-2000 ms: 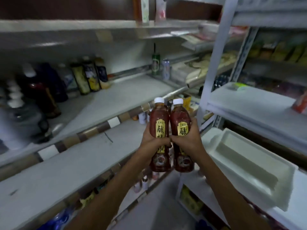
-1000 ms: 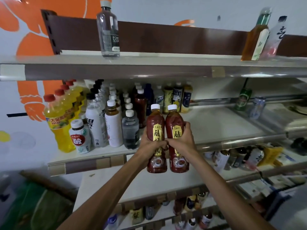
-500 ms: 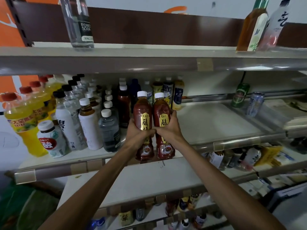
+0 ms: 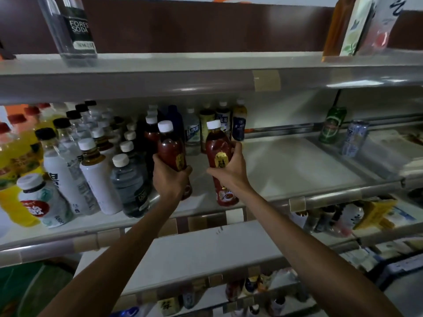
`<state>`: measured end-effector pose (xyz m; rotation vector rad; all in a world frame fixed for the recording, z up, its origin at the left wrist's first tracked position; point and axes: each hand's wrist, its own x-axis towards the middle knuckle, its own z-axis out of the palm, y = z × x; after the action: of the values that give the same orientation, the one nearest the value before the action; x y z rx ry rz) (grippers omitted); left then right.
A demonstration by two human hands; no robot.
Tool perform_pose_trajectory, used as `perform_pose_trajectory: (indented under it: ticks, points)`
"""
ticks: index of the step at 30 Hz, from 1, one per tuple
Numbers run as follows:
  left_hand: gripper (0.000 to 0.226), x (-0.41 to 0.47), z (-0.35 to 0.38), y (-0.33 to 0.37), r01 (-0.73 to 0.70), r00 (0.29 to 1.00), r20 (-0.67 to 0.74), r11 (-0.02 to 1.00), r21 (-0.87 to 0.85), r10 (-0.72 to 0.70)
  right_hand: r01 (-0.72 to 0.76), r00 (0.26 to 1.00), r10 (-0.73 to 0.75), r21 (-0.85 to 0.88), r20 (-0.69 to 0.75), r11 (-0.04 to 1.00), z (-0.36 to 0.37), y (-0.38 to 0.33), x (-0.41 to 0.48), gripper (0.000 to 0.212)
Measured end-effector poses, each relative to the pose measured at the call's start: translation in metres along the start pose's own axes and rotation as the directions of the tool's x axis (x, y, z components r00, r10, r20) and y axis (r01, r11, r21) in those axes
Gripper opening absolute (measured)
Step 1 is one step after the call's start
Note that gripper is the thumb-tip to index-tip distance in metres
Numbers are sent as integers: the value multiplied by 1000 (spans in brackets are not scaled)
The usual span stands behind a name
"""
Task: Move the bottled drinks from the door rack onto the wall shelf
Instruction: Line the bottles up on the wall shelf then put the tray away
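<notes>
The left grip (image 4: 171,179) is clamped around the lower half of a dark red bottle (image 4: 169,146), fingers curled round it. The right grip (image 4: 229,170) is clamped on a second red bottle (image 4: 214,143), at 3 o'clock of the first, with a gap between them. Both bottles stand upright over the front of the wall shelf (image 4: 288,167); whether their bases touch it cannot be told. Crowded drinks (image 4: 98,165) stand at 9 o'clock, and two cans (image 4: 333,124) at 2 o'clock.
</notes>
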<state>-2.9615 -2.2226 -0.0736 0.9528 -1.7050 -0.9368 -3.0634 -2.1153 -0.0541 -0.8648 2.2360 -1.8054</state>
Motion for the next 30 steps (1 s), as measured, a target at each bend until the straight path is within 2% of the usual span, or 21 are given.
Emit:
perform_pose_trajectory:
  ticks: [7, 11, 13, 17, 23, 28, 30]
  points:
    - [79, 4, 0, -28, 57, 998, -13, 995, 77, -56, 21, 1000, -20, 20, -22, 1000, 11, 13, 15, 91]
    - [87, -8, 3, -36, 78, 996, 15, 973, 217, -84, 35, 999, -32, 75, -40, 997, 17, 16, 12, 81]
    - [85, -19, 3, -44, 111, 993, -3, 946, 304, -115, 44, 999, -41, 84, -32, 996, 18, 18, 12, 82]
    - [83, -21, 1, -48, 130, 991, -36, 928, 349, -125, 54, 998, -51, 103, -30, 993, 18, 23, 13, 84]
    - [78, -28, -1, -52, 99, 995, -65, 918, 383, -80, 59, 998, -54, 139, -41, 988, 13, 29, 11, 84]
    - [63, -36, -3, -60, 11, 998, -57, 869, 494, 19, 77, 996, -70, 147, -47, 986, 12, 33, 6, 77]
    - [52, -38, -1, -62, -22, 999, -23, 877, 481, 37, 83, 996, -78, 158, -40, 984, 10, 34, 4, 75]
